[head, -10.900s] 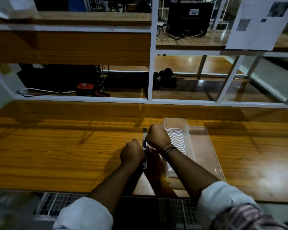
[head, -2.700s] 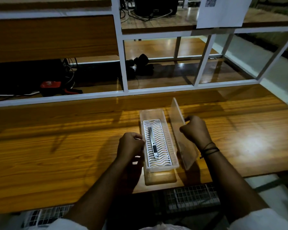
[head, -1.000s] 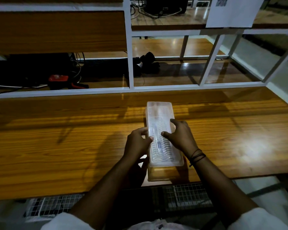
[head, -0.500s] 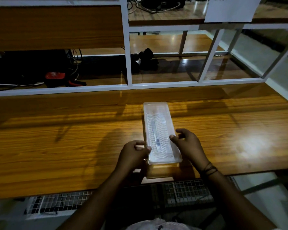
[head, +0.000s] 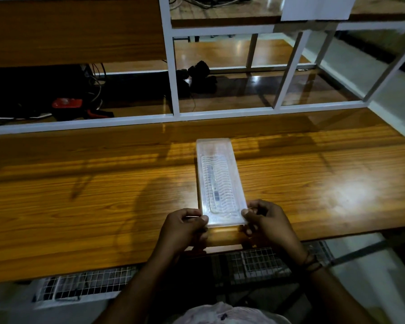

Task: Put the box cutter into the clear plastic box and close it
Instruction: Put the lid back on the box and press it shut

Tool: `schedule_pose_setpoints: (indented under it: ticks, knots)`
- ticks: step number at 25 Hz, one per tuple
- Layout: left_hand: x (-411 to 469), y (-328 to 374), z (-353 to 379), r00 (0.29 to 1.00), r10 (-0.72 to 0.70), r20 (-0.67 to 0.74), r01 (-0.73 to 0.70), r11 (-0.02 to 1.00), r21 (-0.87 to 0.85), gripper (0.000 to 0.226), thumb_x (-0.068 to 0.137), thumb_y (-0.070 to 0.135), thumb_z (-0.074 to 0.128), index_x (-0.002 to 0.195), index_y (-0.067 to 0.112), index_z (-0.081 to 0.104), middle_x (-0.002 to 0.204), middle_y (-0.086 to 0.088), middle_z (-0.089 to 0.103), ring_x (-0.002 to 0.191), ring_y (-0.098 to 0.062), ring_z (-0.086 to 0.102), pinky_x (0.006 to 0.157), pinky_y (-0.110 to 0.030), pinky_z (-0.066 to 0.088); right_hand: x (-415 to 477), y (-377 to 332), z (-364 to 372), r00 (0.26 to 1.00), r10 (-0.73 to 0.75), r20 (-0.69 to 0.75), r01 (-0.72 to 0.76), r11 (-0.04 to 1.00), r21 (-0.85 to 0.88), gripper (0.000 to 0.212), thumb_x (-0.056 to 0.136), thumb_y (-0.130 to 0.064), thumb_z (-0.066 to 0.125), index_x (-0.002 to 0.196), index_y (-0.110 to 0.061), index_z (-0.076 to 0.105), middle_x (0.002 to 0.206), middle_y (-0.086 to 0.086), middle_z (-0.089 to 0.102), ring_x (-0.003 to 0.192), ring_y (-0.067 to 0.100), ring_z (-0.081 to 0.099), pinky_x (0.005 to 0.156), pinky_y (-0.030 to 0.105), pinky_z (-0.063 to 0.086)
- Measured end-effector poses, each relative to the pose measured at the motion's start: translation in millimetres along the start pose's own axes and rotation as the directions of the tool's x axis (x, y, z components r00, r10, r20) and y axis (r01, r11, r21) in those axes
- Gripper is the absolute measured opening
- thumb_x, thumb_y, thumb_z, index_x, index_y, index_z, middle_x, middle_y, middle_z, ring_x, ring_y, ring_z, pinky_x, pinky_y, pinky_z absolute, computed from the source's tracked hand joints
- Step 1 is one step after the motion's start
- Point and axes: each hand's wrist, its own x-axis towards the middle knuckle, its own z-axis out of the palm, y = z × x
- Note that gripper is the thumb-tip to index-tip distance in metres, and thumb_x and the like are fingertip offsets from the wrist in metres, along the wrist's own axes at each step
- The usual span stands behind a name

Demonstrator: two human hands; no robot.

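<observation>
The long clear plastic box (head: 229, 160) lies lengthwise on the wooden table, its lid lying flat on top. Through the lid the box cutter (head: 213, 185) shows dimly, resting on a white wavy liner. My left hand (head: 185, 226) pinches the box's near left corner, thumb on the lid. My right hand (head: 265, 220) grips the near right corner the same way. Both hands sit close to the table's front edge.
The wooden table (head: 80, 202) runs wide to either side. A white frame (head: 173, 90) with shelves stands behind it, holding a red-and-black tool (head: 68, 105), cables and a dark object (head: 200, 77). A wire grille (head: 255, 260) lies below the table edge.
The lid went onto the box over the cutter. Both hands slid from the middle of the lid down to the near corners in the last second.
</observation>
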Motion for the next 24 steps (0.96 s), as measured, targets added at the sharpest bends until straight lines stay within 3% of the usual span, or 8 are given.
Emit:
schedule_pose_setpoints:
  ticks: [4,7,10,14,17,20,22,24]
  knots:
    - [-1.3,1.3,-0.3,1.0,-0.002,0.003,0.002,1.0,0.023,0.019,0.093,0.007,0.079,0.108,0.007,0.069,0.066,-0.007,0.074,0.052,-0.022,0.065,0.053,-0.035,0.059,0.0,-1.1,1.4,1.0,-0.002,-0.014,0.002,1.0,-0.003,0.008,0.092,-0.001,0.07,0.099,0.002,0.068,0.051,-0.003,0.056,0.036,0.019,0.053,0.051,0.034,0.046]
    - [2.7,0.0,-0.3,1.0,0.007,0.006,-0.008,0.998,0.066,0.016,0.094,0.009,0.078,0.106,0.009,0.068,0.066,-0.007,0.072,0.049,-0.019,0.063,0.054,-0.04,0.06,5.3,-1.3,3.2,1.0,0.011,-0.021,-0.011,1.0,0.001,0.009,0.092,0.002,0.068,0.099,0.002,0.063,0.054,0.006,0.056,0.033,0.018,0.051,0.059,0.048,0.045]
    - [7.7,-3.5,0.4,1.0,-0.005,0.01,0.004,0.998,0.067,0.012,0.096,0.01,0.075,0.105,0.009,0.066,0.062,-0.01,0.068,0.047,-0.021,0.058,0.064,-0.051,0.056,6.9,-0.9,6.1,1.0,0.026,-0.012,-0.026,1.0,-0.005,0.014,0.093,0.002,0.067,0.104,0.005,0.06,0.058,0.01,0.055,0.034,0.019,0.051,0.059,0.049,0.045]
    - [11.4,-5.1,3.5,0.998,-0.048,0.031,0.046,0.998,0.053,0.01,0.1,0.007,0.069,0.106,0.009,0.061,0.061,-0.01,0.064,0.044,-0.019,0.054,0.062,-0.038,0.048,5.3,-8.3,0.2,0.998,0.059,0.011,-0.058,0.996,-0.063,0.022,0.089,-0.004,0.074,0.108,-0.002,0.062,0.057,0.003,0.061,0.049,0.029,0.061,0.049,0.042,0.052]
    - [19.4,1.6,-0.9,0.993,-0.109,0.049,0.103,0.989,0.105,0.012,0.096,0.006,0.071,0.104,0.007,0.063,0.059,-0.009,0.064,0.042,-0.019,0.054,0.055,-0.029,0.046,13.0,-22.1,-2.0,0.995,-0.085,-0.046,0.061,0.922,-0.382,0.039,0.082,-0.015,0.082,0.117,-0.018,0.063,0.099,0.006,0.068,0.073,0.032,0.07,0.061,0.044,0.06]
    - [34.7,22.3,-5.3,0.992,-0.116,0.047,0.106,0.979,0.173,0.013,0.094,0.018,0.076,0.098,0.005,0.072,0.076,-0.013,0.067,0.062,-0.024,0.062,0.056,-0.028,0.047,35.7,-46.8,2.4,0.948,-0.314,-0.052,0.216,0.756,-0.618,0.047,0.084,-0.025,0.081,0.126,-0.016,0.063,0.11,0.003,0.065,0.09,0.023,0.068,0.076,0.036,0.056]
    - [52.5,45.7,-3.0,0.999,-0.041,-0.035,0.047,0.981,0.188,0.016,0.096,0.027,0.075,0.088,0.014,0.072,0.083,-0.01,0.069,0.075,-0.027,0.064,0.064,-0.033,0.05,67.0,-66.8,7.5,0.942,-0.326,-0.082,0.219,0.779,-0.588,0.033,0.087,-0.024,0.078,0.116,-0.01,0.067,0.1,0.002,0.065,0.087,0.019,0.065,0.074,0.034,0.05]
    - [80.5,70.9,3.8,0.996,0.054,-0.076,-0.036,0.975,0.221,0.02,0.099,0.029,0.071,0.083,0.018,0.069,0.081,-0.006,0.067,0.072,-0.023,0.063,0.067,-0.034,0.053,105.3,-83.7,15.1,0.966,-0.233,-0.114,0.165,0.891,-0.423,0.023,0.089,-0.021,0.075,0.104,-0.004,0.069,0.092,0.005,0.067,0.077,0.017,0.061,0.068,0.033,0.049]
